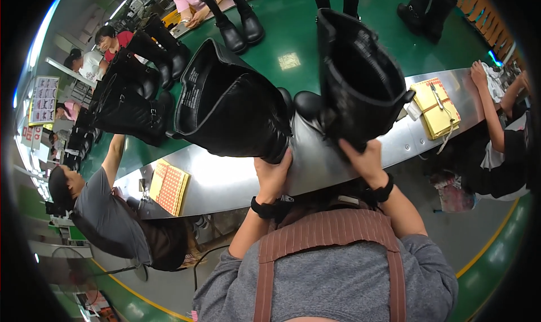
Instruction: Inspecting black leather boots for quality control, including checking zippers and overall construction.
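Two tall black boots are lifted above the steel edge [225, 184] of a green conveyor belt. My left hand [273, 172] grips the heel end of the left boot [228, 105], whose open shaft points up and to the left. My right hand [363, 158] holds the right boot [360, 77] from below, its open top facing the camera. Black bands sit on both my wrists. The toes of both boots are hidden behind the shafts.
More black boots [135, 96] stand on the green belt [290, 34] to the left and at the far side. Yellow pads lie on the steel edge at left [169, 187] and right [437, 108]. Other workers sit at left [96, 209], right [501, 136] and across.
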A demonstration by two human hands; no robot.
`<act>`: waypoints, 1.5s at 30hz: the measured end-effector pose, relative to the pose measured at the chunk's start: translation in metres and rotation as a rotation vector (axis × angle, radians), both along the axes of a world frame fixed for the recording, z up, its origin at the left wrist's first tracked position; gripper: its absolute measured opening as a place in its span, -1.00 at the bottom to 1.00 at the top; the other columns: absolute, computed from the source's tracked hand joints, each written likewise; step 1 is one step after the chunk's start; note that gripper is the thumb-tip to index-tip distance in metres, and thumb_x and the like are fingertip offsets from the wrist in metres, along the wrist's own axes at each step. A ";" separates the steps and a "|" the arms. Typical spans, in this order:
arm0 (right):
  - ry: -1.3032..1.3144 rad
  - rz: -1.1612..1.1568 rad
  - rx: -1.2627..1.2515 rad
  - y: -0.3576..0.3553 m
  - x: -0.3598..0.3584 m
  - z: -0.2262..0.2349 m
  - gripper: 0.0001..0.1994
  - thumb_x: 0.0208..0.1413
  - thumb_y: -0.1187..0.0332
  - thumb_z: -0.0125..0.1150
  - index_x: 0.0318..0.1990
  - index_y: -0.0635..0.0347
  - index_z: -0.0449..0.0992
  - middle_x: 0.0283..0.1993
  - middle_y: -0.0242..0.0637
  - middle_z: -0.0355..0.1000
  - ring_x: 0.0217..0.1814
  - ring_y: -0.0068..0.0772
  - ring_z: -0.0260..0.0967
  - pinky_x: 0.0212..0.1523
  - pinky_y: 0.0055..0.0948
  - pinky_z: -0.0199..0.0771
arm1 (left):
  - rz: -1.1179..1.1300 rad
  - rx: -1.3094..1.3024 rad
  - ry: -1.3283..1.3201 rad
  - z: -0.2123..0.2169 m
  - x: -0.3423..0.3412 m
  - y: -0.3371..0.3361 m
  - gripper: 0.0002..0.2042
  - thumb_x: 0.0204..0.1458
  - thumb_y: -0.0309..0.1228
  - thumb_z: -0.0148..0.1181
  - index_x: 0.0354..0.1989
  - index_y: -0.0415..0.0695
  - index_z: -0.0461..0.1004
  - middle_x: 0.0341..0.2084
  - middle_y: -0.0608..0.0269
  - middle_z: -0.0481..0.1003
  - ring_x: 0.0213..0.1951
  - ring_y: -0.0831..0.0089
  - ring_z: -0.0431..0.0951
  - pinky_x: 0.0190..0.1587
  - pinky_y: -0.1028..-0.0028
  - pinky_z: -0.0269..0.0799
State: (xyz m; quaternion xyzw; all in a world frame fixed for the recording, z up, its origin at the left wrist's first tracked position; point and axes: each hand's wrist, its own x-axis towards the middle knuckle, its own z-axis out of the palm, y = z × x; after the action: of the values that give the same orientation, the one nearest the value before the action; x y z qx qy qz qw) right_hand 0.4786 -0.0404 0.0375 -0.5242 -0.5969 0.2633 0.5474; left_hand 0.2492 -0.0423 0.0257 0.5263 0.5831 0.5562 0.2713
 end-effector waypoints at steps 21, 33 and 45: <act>-0.355 0.480 -0.231 0.017 -0.034 0.003 -0.75 0.07 0.24 0.20 -0.23 0.25 0.51 -0.32 -0.07 0.51 -0.29 -0.07 0.49 -0.27 -0.27 0.46 | -0.182 -0.242 -0.204 0.010 -0.020 -0.005 -0.68 -0.16 -0.64 0.34 -0.17 -0.33 0.48 -0.26 0.22 0.55 -0.23 0.49 0.53 -0.12 0.51 0.45; 0.160 0.864 -0.852 0.061 -0.070 -0.009 -0.70 0.24 0.26 0.00 -0.46 0.29 0.45 -0.57 -0.38 0.38 -0.68 -0.64 0.26 -0.62 -0.60 0.28 | -0.185 -0.224 -0.050 -0.002 -0.021 -0.007 -0.69 -0.19 -0.60 0.37 -0.20 -0.28 0.52 -0.28 0.26 0.56 -0.26 0.53 0.54 -0.15 0.52 0.45; 0.453 0.886 -0.470 0.047 -0.069 0.097 -0.67 0.29 0.27 -0.06 -0.49 0.25 0.39 -0.60 -0.41 0.33 -0.70 -0.66 0.23 -0.66 -0.63 0.23 | -0.077 -0.307 0.136 0.008 -0.013 -0.009 -0.64 -0.25 -0.38 0.45 -0.26 -0.22 0.50 -0.36 0.27 0.57 -0.31 0.54 0.55 -0.25 0.51 0.45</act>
State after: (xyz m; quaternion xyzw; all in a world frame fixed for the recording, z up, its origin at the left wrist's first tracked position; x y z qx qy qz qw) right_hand 0.4095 0.0064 0.1342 -0.2609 -0.5527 0.7012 0.3671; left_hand 0.2366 -0.0514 0.0336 0.5368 0.6577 0.4130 0.3297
